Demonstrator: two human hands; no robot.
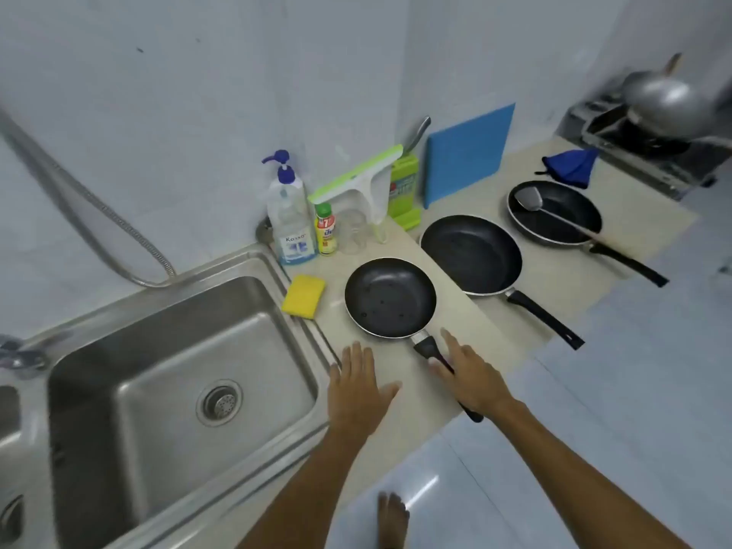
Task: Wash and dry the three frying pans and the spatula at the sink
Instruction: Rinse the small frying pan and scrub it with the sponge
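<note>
Three black frying pans stand in a row on the beige counter right of the sink (277,271): a small pan (390,297) nearest it, a medium pan (471,255) in the middle, and a far pan (554,212). A metal spatula (528,200) lies in the far pan. My right hand (471,374) hovers open over the small pan's black handle (429,350), fingers spread, not gripping it. My left hand (356,390) is open above the counter between the sink's rim and that handle, holding nothing.
A yellow sponge (304,296) lies by the sink's edge. Behind it stand a soap pump bottle (289,219), a small detergent bottle (325,231), a glass (353,231), a green squeegee (364,180) and a blue board (467,152). A blue cloth (570,166) and a stove with a wok (661,101) are far right.
</note>
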